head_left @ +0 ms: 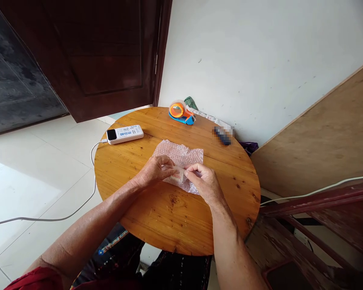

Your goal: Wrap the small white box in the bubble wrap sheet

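Note:
A sheet of bubble wrap (pixel 181 155) lies in the middle of a round wooden table (pixel 157 217). Its near edge is folded over a small pale item (pixel 179 174) with reddish print. My left hand (pixel 153 172) presses down on that item with curled fingers. My right hand (pixel 203 181) pinches the near edge of the bubble wrap beside it. Both hands touch the wrap and nearly meet over the item.
An orange and blue tape dispenser (pixel 181 112) sits at the table's far edge. A white power bank (pixel 124 134) with a cable (pixel 78 205) lies at the far left. A small dark object (pixel 223 135) rests at the far right. A wooden board (pixel 326 137) leans against the wall.

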Tool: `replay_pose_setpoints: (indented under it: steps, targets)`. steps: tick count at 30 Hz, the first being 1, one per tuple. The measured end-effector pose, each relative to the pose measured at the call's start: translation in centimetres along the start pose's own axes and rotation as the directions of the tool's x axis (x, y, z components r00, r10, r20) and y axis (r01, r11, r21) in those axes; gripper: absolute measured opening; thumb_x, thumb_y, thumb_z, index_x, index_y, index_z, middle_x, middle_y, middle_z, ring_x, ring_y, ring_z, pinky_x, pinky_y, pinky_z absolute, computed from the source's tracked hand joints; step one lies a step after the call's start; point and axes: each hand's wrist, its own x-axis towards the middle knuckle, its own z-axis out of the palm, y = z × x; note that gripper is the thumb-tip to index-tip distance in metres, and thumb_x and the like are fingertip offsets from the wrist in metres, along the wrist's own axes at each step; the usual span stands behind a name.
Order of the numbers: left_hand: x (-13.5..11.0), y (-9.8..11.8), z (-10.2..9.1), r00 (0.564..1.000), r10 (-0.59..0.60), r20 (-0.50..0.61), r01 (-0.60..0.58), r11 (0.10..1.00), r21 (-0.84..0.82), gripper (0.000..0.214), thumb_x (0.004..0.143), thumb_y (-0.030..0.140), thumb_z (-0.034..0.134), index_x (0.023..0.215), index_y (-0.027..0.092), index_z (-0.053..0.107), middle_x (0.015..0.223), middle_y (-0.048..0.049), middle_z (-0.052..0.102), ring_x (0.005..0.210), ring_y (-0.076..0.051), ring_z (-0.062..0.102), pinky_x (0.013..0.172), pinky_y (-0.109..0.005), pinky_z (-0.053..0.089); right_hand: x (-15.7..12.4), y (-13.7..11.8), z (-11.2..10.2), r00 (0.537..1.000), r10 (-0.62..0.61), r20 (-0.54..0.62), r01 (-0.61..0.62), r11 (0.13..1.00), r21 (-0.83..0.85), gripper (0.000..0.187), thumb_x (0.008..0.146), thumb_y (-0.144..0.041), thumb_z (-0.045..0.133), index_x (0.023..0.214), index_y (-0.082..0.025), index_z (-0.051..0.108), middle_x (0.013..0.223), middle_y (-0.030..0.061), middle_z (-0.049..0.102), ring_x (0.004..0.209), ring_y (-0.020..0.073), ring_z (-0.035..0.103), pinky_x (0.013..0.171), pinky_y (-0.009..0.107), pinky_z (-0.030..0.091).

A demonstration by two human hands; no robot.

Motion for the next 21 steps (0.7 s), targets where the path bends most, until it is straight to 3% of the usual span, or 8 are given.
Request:
replay_pose_setpoints:
  steps: [3, 5, 7, 9, 11, 14, 17, 21]
  targets:
    - [0.2, 0.1, -0.1, 1.000, -0.014, 0.003, 0.014, 0.999, 0.034, 0.012, 0.078, 0.027, 0.070, 0.074, 0.015, 0.068, 0.077, -0.0008, 0.069, 0.074, -0.014, 0.061, 0.070, -0.024, 0.045, -0.1, 0.4, -0.8, 0.998, -0.027, -0.064, 0.013, 0.979, -0.201, 0.011, 0.076, -0.030, 0.058, 0.068, -0.023, 0.062, 0.067, 0.0011, 0.066, 0.064, 0.0185, 0.060, 0.063, 0.032, 0.047]
    - [0.4, 0.2, -0.1, 0.999, -0.033, 0.013, 0.033, 0.999, 0.038, 0.012, 0.077, 0.027, 0.070, 0.075, 0.015, 0.068, 0.075, 0.0002, 0.068, 0.073, -0.013, 0.059, 0.069, -0.024, 0.045, -0.6, -0.4, -1.3, 0.972, -0.159, -0.172, 0.079, 0.913, -0.399, 0.010, 0.078, -0.025, 0.056, 0.072, -0.023, 0.063, 0.076, 0.0036, 0.068, 0.074, 0.0215, 0.061, 0.071, 0.035, 0.049]
    - [0.5, 0.3, -0.2, 0.998, -0.048, 0.036, 0.047, 0.998, 0.034, 0.013, 0.075, 0.027, 0.071, 0.076, 0.015, 0.067, 0.075, 0.0006, 0.068, 0.073, -0.013, 0.059, 0.069, -0.023, 0.045, -1.4, -2.2, -1.5, 0.908, -0.351, -0.228, 0.175, 0.814, -0.554, 0.012, 0.083, -0.020, 0.053, 0.082, -0.021, 0.066, 0.092, 0.0074, 0.070, 0.090, 0.0248, 0.062, 0.083, 0.039, 0.048]
    - [0.7, 0.3, -0.3, 0.998, -0.040, 0.053, 0.038, 0.999, 0.039, 0.013, 0.074, 0.027, 0.072, 0.076, 0.015, 0.068, 0.076, 0.0006, 0.068, 0.074, -0.013, 0.060, 0.070, -0.023, 0.045, -2.4, -4.3, -0.9, 0.857, -0.487, -0.170, 0.301, 0.740, -0.601, 0.016, 0.089, -0.018, 0.050, 0.092, -0.020, 0.067, 0.099, 0.0091, 0.069, 0.095, 0.0239, 0.062, 0.086, 0.038, 0.048]
    - [0.9, 0.3, -0.2, 0.998, -0.034, 0.059, 0.031, 0.998, 0.052, 0.012, 0.075, 0.026, 0.069, 0.078, 0.015, 0.068, 0.076, 0.0006, 0.068, 0.074, -0.014, 0.060, 0.070, -0.023, 0.045, -3.1, -5.8, 0.2, 0.842, -0.539, -0.012, 0.437, 0.695, -0.571, 0.019, 0.093, -0.014, 0.048, 0.096, -0.020, 0.066, 0.099, 0.0076, 0.070, 0.094, 0.0213, 0.063, 0.087, 0.035, 0.049]
    - [1.2, 0.3, -0.2, 0.997, -0.039, 0.061, 0.034, 0.996, 0.084, 0.010, 0.076, 0.023, 0.065, 0.080, 0.015, 0.069, 0.076, 0.0004, 0.068, 0.075, -0.014, 0.062, 0.070, -0.023, 0.046, -3.5, -6.4, 2.0, 0.876, -0.455, 0.162, 0.450, 0.645, -0.618, 0.017, 0.091, -0.011, 0.051, 0.091, -0.020, 0.065, 0.094, 0.0067, 0.070, 0.090, 0.0221, 0.062, 0.084, 0.035, 0.048]
    - [1.2, 0.5, -0.7, 0.993, -0.052, 0.104, 0.040, 0.992, 0.117, 0.013, 0.076, 0.025, 0.065, 0.081, 0.015, 0.070, 0.078, -0.0005, 0.069, 0.077, -0.015, 0.063, 0.070, -0.023, 0.047, -3.4, -5.8, 2.8, 0.926, -0.340, 0.167, 0.354, 0.622, -0.698, 0.012, 0.090, -0.014, 0.055, 0.089, -0.019, 0.065, 0.093, 0.0070, 0.070, 0.090, 0.0236, 0.061, 0.083, 0.036, 0.046]
    - [0.7, 0.9, -2.4, 0.993, -0.055, 0.107, 0.033, 0.981, 0.193, 0.026, 0.076, 0.024, 0.063, 0.100, 0.016, 0.070, 0.093, -0.0031, 0.072, 0.085, -0.017, 0.065, 0.074, -0.025, 0.050, -3.3, -5.7, 2.3, 0.933, -0.279, 0.229, 0.354, 0.589, -0.726, 0.011, 0.090, -0.017, 0.058, 0.097, -0.018, 0.067, 0.101, 0.0075, 0.069, 0.095, 0.0251, 0.059, 0.087, 0.038, 0.043]
